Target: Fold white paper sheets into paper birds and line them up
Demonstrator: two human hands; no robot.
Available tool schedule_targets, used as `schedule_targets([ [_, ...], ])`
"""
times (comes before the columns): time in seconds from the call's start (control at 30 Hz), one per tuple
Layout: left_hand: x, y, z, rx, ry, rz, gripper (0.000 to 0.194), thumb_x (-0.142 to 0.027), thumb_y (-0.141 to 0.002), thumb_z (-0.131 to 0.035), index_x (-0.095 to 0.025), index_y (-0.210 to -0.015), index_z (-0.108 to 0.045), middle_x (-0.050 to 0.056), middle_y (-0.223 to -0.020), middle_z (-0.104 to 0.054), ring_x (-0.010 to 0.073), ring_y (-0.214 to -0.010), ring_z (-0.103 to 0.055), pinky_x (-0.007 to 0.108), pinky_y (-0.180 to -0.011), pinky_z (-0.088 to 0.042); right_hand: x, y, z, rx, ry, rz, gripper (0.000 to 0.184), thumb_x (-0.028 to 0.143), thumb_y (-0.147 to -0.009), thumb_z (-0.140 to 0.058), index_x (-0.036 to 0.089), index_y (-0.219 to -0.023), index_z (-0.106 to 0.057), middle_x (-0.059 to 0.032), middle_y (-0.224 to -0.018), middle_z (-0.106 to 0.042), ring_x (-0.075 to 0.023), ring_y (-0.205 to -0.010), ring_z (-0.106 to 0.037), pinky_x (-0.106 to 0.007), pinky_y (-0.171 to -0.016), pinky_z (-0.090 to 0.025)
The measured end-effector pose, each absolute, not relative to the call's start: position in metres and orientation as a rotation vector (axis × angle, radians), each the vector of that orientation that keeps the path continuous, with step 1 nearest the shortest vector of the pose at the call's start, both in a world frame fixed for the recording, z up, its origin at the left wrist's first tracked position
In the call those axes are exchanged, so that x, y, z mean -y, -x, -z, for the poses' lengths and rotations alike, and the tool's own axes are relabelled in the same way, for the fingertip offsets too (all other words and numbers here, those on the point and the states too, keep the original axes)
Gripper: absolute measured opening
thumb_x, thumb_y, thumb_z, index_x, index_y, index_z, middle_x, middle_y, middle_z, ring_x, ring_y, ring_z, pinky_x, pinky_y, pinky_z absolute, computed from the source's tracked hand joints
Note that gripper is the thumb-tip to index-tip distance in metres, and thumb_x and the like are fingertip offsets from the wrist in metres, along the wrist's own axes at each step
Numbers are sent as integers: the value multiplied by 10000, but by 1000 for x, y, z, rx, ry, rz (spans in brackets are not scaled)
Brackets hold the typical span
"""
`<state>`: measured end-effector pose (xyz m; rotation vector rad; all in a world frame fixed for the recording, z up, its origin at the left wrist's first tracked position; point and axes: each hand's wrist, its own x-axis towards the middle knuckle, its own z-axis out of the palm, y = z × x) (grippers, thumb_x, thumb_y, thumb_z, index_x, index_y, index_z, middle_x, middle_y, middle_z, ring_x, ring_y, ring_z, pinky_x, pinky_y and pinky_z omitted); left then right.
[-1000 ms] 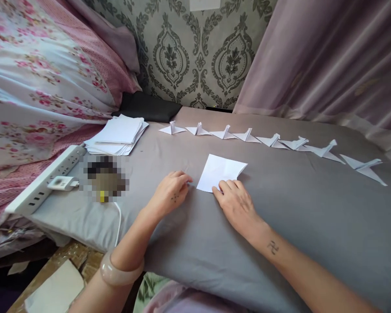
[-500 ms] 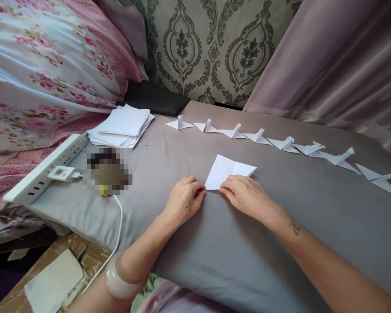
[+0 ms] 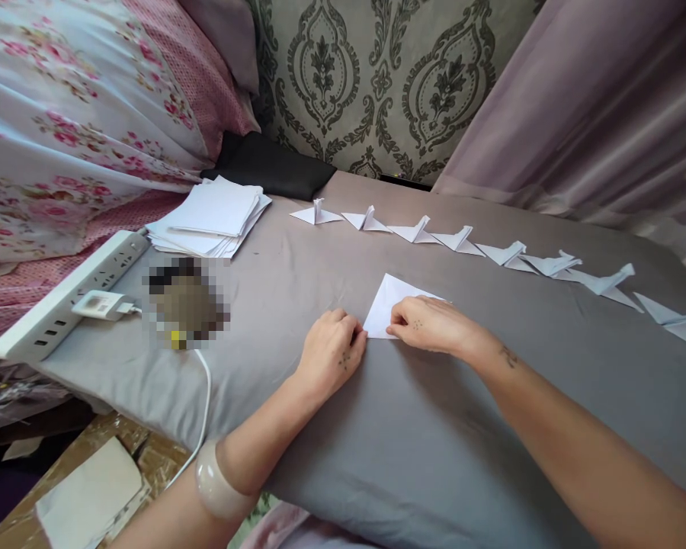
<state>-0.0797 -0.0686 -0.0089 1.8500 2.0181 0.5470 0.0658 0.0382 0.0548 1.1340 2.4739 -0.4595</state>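
A folded sheet of white paper (image 3: 382, 305) lies flat on the grey cloth surface, between my two hands. My left hand (image 3: 332, 347) pinches its near left corner, fingers closed. My right hand (image 3: 426, 324) rests over its right part with curled fingers, the fingertips pressed on the paper near its front edge. That hand covers the paper's right side. Beyond them runs a row of several folded paper birds (image 3: 415, 230), each with flat pointed wings and an upright narrow piece.
A stack of white paper sheets (image 3: 214, 217) lies at the back left, by a black cloth (image 3: 274, 164). At left are a white power strip (image 3: 68, 293) with a plugged charger (image 3: 106, 304), a cable (image 3: 206, 381) and a blurred object. A purple curtain (image 3: 526, 99) hangs behind.
My right hand has shifted from the paper's near right edge to lie further over it, and the right part of the paper is now hidden. My left hand stays at the left corner.
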Motion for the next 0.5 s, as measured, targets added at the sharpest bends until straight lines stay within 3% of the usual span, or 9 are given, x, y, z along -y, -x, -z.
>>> schedule_targets([
  [0.2,71,86,12,-1951,-1904,-633,179,-257,-934,-416,-183,-857,-559,55,-834,-595,193,-785,-542,307,-706,-431,-41,-60,-57,-2422,-1137,463,201,334,-842,-553,211,-717,-651,-29,-774,-689,-159,-719,-606,-256,-571,-322],
  [0.5,72,91,11,-1870,-1724,-843,152,-98,-811,-481,-188,-850,-598,34,-833,-606,180,-826,-564,290,-723,-458,-38,-56,-60,-2406,-1148,440,164,314,-826,-576,208,-783,-693,-58,-826,-707,-197,-806,-630,-277,-622,-349],
])
